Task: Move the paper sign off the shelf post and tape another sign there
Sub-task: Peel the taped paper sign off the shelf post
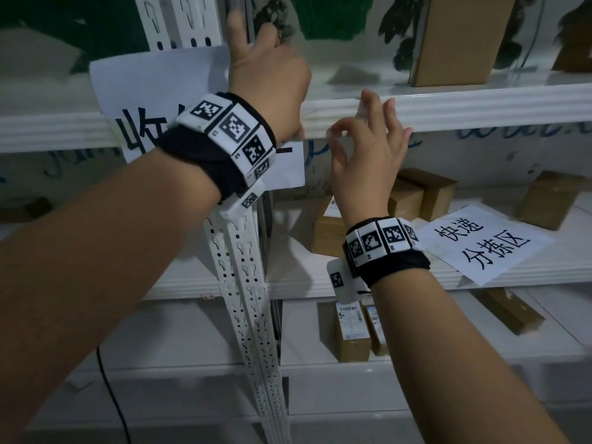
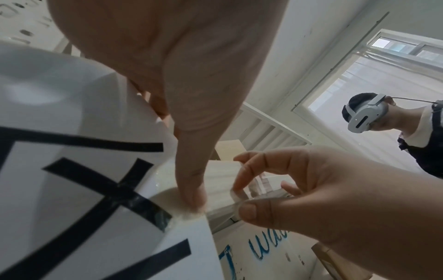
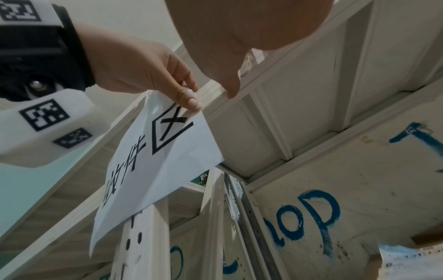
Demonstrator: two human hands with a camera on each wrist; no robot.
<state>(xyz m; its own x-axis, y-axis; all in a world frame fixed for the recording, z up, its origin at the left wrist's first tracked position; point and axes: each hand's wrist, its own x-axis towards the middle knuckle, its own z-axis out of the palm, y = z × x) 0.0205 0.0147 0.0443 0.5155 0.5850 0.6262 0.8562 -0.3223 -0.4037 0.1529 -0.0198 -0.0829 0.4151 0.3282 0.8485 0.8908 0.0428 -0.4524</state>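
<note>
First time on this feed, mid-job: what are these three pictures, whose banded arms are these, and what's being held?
No machine: these are a person's bare hands, wearing marker bands with cameras. The wide picture comes from a head camera; the other two look along each wrist. The left hand pinches the paper sign in front of the shelf post. The right hand pinches what looks like a strip of clear tape. A second sign lies on the lower shelf beside cardboard boxes.

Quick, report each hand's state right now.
Left hand: pinching the edge of the paper sign.
Right hand: thumb and forefinger pinching what looks like a small piece of clear tape.
</note>
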